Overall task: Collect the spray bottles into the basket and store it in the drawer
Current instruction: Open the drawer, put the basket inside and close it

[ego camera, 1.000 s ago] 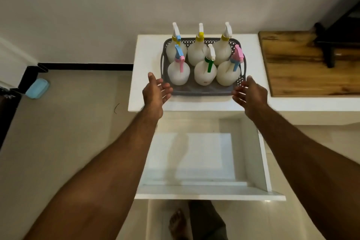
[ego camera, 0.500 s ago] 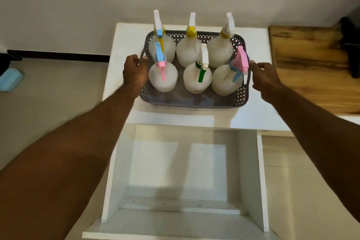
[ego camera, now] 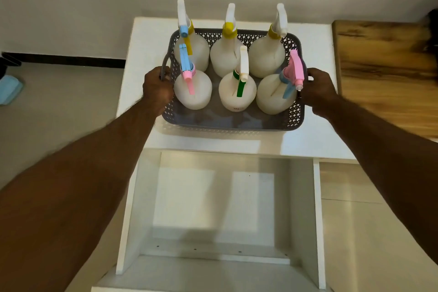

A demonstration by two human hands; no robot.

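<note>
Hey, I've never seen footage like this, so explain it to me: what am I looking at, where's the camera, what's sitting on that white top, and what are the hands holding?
There is no machine here: a person works with two bare hands, and one wide-angle camera worn on their head looks forward and down, so you see their arms from above.

On the white cabinet top stands a grey perforated basket. Inside it six white spray bottles stand upright in two rows of three, such as the one with the green trigger in the front middle.

The left hand grips the basket's left handle, and the right hand holds its right end. Whether the basket is lifted yet I cannot tell.

Below, nearer the person, an open white drawer waits for the basket. A wooden surface lies to the right.
</note>
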